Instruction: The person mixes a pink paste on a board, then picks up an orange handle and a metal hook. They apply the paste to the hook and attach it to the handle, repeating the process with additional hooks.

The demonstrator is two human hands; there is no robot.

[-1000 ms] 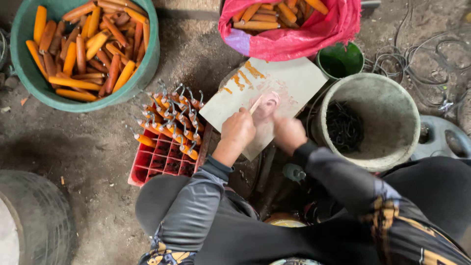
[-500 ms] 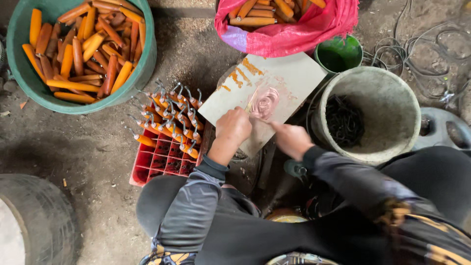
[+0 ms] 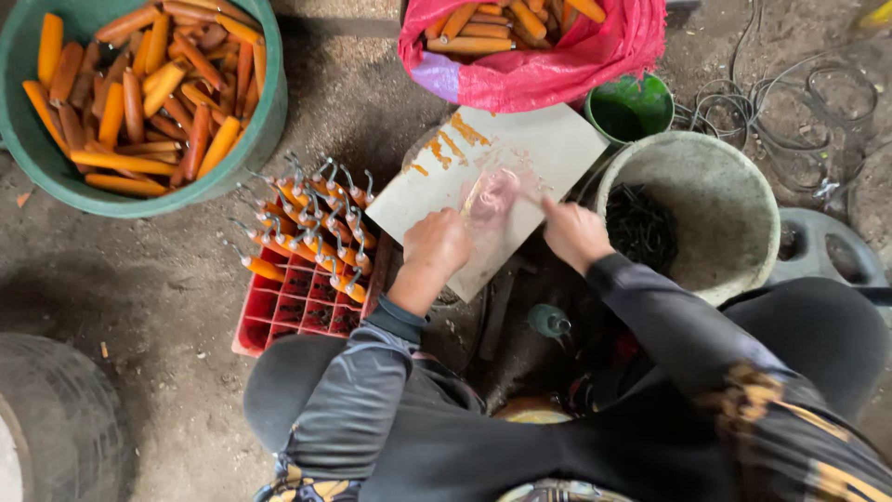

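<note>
- Dirt floor [image 3: 139, 307], dark and gritty, seen from above.
- Left hand [image 3: 437, 244] curled over near edge of white board [image 3: 548, 149]; grip contents not discernible.
- Right hand [image 3: 576, 232] pinching thin stick across pink smear [image 3: 492, 195] on board.
- Red crate [image 3: 288, 307] with hooked orange handles just left.
- Grey bucket [image 3: 725, 214] right; green tub [image 3: 139, 93] and pink bag [image 3: 557, 56] beyond.

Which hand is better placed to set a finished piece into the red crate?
Probably the left. The left hand rests at the board's near-left edge, right beside the red crate of hooked orange-handled tools. The right hand sits farther off, next to the grey bucket.
</note>
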